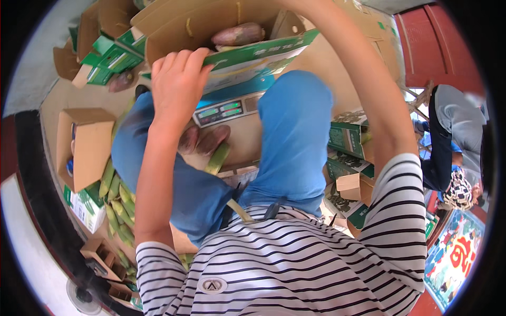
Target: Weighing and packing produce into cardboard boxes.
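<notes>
In front of me a cardboard box (247, 59) with a green printed side stands on a digital scale (225, 110) with a lit green display. Over the box's near left edge the fingers of my left hand (182, 73) are curled, gripping it. Inside lies a long purple-brown vegetable (238, 35), its kind unclear. My right forearm (350, 63) reaches up past the right side of the box, and its hand is beyond the top of the picture. Below the scale, between my knees, are two purple-brown pieces (206, 140) and a long green vegetable (217, 158).
Several long green vegetables (122, 203) are heaped at my left beside an open brown box (87, 147). More green cartons (113, 58) stand at the far left, others (348, 139) at my right. Another person (458, 137) is at the right edge, near a red door (437, 45).
</notes>
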`<state>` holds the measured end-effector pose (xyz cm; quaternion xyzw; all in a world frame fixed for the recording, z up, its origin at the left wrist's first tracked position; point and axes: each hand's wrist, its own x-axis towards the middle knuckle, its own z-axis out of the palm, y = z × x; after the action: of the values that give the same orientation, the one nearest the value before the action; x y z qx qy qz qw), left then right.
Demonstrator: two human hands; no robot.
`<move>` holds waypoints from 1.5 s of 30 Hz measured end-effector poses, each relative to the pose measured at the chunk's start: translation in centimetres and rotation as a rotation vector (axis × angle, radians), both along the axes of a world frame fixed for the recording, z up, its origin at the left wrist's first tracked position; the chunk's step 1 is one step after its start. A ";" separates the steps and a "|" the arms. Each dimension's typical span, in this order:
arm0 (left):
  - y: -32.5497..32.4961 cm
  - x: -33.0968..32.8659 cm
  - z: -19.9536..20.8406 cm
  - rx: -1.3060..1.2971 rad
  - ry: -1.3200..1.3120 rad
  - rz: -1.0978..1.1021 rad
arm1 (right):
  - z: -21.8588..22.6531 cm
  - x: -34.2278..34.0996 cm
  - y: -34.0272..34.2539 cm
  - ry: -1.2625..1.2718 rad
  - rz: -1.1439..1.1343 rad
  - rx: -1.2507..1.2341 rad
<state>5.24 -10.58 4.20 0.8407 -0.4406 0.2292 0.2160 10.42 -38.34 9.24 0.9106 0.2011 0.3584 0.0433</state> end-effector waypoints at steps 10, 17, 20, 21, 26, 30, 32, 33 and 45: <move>-0.1 0.5 1.6 0.225 0.158 0.076 | -3.0 8.6 1.7 0.283 -0.160 0.020; -2.1 1.3 1.7 0.233 0.200 0.001 | -4.1 10.3 -1.1 0.702 -0.012 0.049; -2.9 1.5 3.1 0.283 0.122 -0.012 | -3.3 8.1 -2.5 0.652 0.014 0.006; -4.1 1.2 4.1 0.307 0.073 -0.031 | -2.8 6.9 -4.5 0.616 0.009 0.098; -15.2 1.9 7.9 0.267 -0.233 -0.294 | -3.4 -7.6 -19.2 0.563 -0.391 0.489; -24.1 3.3 8.2 0.144 -0.342 -0.527 | -4.7 -20.3 -24.0 0.545 -0.671 0.678; -28.0 2.9 7.4 0.189 -0.323 -0.616 | -3.7 -25.4 -23.7 0.607 -0.839 0.819; -30.5 2.2 5.9 0.203 -0.359 -0.655 | -5.0 -28.8 -25.3 0.612 -0.951 0.708; -8.3 4.8 7.2 0.159 0.158 -0.002 | -14.6 -36.3 -36.0 1.104 -1.276 0.485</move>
<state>9.99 -18.84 11.37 0.8701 -0.4399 0.1262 0.1828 -25.83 -74.37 -5.37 0.8768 -0.4359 -0.1931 -0.0626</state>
